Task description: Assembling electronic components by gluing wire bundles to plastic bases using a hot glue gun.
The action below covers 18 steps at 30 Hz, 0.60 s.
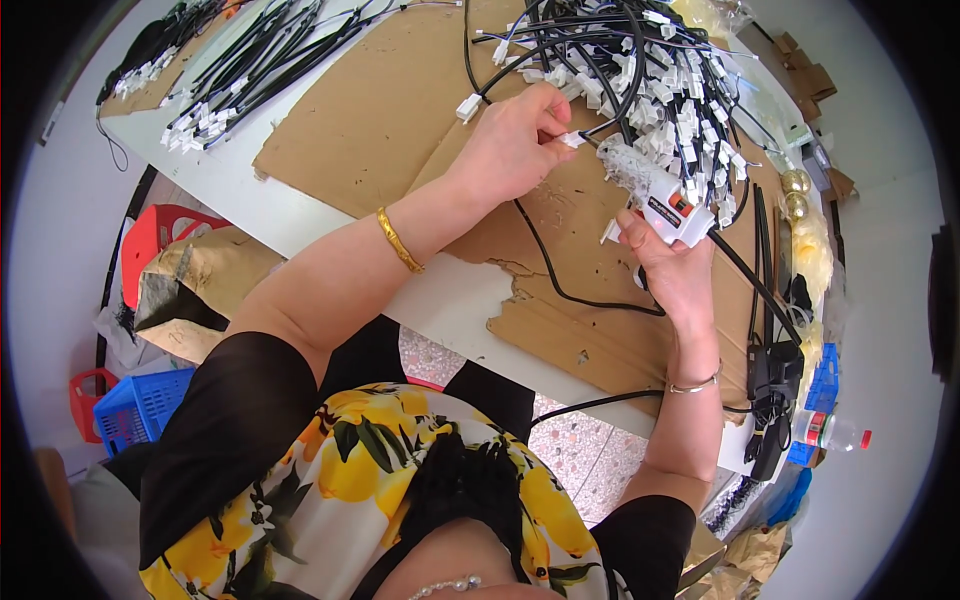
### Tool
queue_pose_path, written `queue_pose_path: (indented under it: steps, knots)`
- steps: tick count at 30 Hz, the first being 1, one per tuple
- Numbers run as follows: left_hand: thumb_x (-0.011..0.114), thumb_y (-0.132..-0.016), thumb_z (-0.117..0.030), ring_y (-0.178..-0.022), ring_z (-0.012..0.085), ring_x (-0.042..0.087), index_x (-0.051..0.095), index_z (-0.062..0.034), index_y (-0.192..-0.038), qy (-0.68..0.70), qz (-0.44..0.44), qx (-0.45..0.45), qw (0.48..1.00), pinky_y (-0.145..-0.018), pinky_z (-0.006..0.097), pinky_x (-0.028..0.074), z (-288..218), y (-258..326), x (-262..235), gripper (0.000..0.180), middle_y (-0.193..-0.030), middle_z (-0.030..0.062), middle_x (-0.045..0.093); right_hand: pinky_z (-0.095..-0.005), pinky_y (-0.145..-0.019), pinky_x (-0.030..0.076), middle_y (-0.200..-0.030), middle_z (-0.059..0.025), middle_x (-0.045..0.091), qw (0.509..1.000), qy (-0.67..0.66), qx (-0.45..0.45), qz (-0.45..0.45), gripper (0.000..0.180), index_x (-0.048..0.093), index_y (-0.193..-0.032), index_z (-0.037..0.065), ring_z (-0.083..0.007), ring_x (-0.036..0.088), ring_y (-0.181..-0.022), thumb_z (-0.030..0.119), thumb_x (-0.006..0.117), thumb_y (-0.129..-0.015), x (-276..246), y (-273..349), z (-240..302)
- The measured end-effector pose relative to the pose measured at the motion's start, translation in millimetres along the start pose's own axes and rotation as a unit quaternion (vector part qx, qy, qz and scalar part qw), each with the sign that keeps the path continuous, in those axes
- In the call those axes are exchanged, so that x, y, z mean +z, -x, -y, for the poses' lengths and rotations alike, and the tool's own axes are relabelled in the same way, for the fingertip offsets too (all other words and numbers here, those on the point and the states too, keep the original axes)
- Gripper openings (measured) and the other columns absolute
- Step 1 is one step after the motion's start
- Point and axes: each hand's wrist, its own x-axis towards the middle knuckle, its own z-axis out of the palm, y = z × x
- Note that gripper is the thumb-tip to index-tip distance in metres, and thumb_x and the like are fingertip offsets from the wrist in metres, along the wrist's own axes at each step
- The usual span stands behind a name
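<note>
My left hand (517, 143) pinches a small white plug connector (572, 139) on the end of a black cable. In my right hand (675, 262) is a white hot glue gun (650, 185), its nozzle end pointing up and left beside that connector. Dried glue seems to coat the front of the gun. A black cord runs from its back toward the table's right side. Just beyond both hands lies a tangled heap of black cables with white connectors (670, 115). Whether the nozzle touches the connector I cannot tell.
Brown cardboard (360, 130) covers much of the white table (300, 215). More cable bundles (250, 85) lie at the far left. Black power adapters (772, 375) and a plastic bottle (832, 431) are at the right edge. A red stool (165, 240) and blue crate (140, 408) stand left.
</note>
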Motion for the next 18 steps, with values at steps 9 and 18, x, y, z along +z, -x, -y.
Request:
queue_pose_path:
  steps: [9,18]
  knots:
    - [0.065,-0.073,0.0,-0.07,0.01,0.056,0.046,-0.0017,-0.09,-0.012,0.016,-0.022,1.0,-0.061,0.024,0.045,-3.7,0.7,-1.2,0.026,-0.078,0.0075,0.063,-0.0202,-0.054,0.042,-0.071,-0.0021,0.059,1.0,0.028,0.006,-0.004,0.023,0.056,-0.086,0.0,-0.0072,0.054,-0.062,0.017,0.068,-0.076,-1.2,0.5,5.7]
    - [0.064,-0.072,0.003,-0.069,0.0098,0.057,0.045,-0.0015,-0.09,0.025,0.018,-0.021,0.999,-0.059,0.022,0.044,-0.7,-0.8,-1.5,0.027,-0.077,0.0072,0.061,-0.0178,-0.047,0.034,-0.062,0.0019,0.056,1.0,0.017,-0.017,-0.011,0.016,0.058,-0.078,0.002,-0.0031,0.046,-0.054,0.016,0.066,-0.077,1.3,-0.2,6.6]
